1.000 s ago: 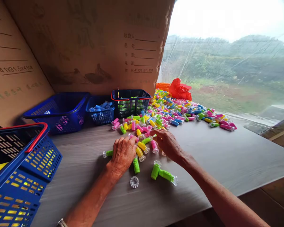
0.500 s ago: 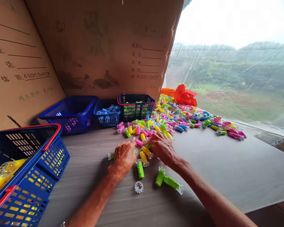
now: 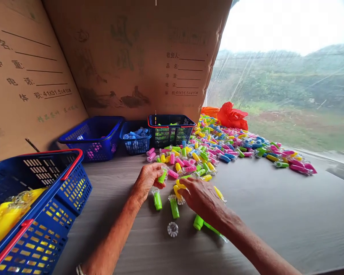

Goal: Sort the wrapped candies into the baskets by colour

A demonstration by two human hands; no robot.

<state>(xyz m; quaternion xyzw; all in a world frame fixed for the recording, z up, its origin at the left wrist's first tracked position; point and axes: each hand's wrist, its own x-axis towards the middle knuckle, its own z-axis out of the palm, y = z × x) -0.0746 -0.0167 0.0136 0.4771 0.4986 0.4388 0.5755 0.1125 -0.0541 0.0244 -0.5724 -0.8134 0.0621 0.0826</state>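
My left hand is closed on a green plastic tube with a clear flared end, held just above the table. My right hand reaches over the loose pieces, thumb and fingers closed round a yellow tube; its fingertips are partly hidden. Below my left hand lies another green tube, with one more green tube to its right. A clear scalloped ring rests alone nearer me. Under my right forearm, a green piece is partly covered.
A heap of mixed coloured tubes spreads along the back right beside a red plastic bag. Blue baskets line the back: one large, one with blue pieces, one red-handled. A basket of yellow pieces stands left. Cardboard walls rise behind.
My left hand has lifted slightly with a green tube, leaving another green tube below it. My right hand has come back toward me from the pile onto the yellow tubes. The view has shifted left.
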